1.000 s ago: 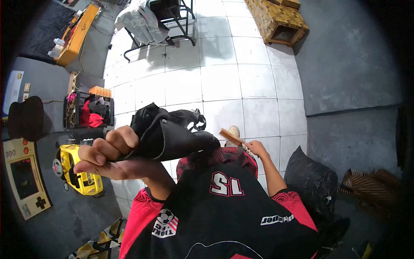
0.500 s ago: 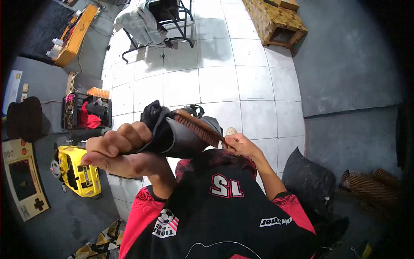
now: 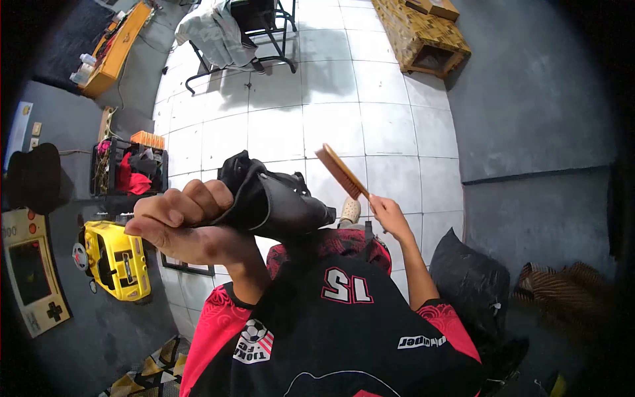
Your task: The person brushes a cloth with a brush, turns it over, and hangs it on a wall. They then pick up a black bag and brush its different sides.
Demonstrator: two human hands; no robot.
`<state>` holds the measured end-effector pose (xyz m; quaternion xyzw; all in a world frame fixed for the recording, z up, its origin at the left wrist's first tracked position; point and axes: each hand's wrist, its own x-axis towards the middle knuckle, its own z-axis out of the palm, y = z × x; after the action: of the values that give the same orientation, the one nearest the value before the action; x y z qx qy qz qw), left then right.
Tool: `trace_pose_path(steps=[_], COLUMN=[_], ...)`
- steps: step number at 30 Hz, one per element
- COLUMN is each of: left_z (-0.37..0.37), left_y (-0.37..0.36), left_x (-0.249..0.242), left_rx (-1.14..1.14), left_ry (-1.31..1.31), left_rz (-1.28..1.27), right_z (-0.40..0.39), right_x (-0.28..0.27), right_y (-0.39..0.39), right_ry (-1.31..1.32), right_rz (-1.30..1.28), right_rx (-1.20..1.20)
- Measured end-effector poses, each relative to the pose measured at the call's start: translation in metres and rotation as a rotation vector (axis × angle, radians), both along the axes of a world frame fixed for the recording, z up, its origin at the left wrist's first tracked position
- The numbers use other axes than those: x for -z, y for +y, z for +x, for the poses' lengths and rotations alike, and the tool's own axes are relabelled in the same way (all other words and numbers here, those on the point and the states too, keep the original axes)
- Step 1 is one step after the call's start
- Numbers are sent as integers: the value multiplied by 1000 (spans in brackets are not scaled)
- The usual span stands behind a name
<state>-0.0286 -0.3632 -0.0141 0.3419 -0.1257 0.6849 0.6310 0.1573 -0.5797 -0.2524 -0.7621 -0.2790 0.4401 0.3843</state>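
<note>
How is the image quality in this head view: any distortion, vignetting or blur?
Head view: strong fisheye bends the floor tiles and blackens the corners; the left hand looms large and slightly soft around the black shoe; the brush in the right hand looks fairly sharp; lighting is even, with soft shadows.

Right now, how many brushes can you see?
1. The wooden brush is in the right hand, raised clear of the black shoe gripped by the left hand. Others may be hidden in the crate.

head view | worn on the person's head | faces forward and down | close over the raised hands, floor beyond
</note>
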Motion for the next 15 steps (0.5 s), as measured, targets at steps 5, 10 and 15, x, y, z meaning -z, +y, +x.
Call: trace_pose_path(steps=[5,10,15], left_z=[5,-4,-10], left_y=[-6,0,-4], left_x=[-9,-18,-17], left_rx=[-94,39,58], left_ry=[115,2,100], left_rz=[18,127,165], right_z=[-19,-27,2], right_x=[-61,22,89], right_y=[14,2,-51], right_ry=[610,432,-383], right_rz=[448,99,-462], right_rx=[-90,-220,-422])
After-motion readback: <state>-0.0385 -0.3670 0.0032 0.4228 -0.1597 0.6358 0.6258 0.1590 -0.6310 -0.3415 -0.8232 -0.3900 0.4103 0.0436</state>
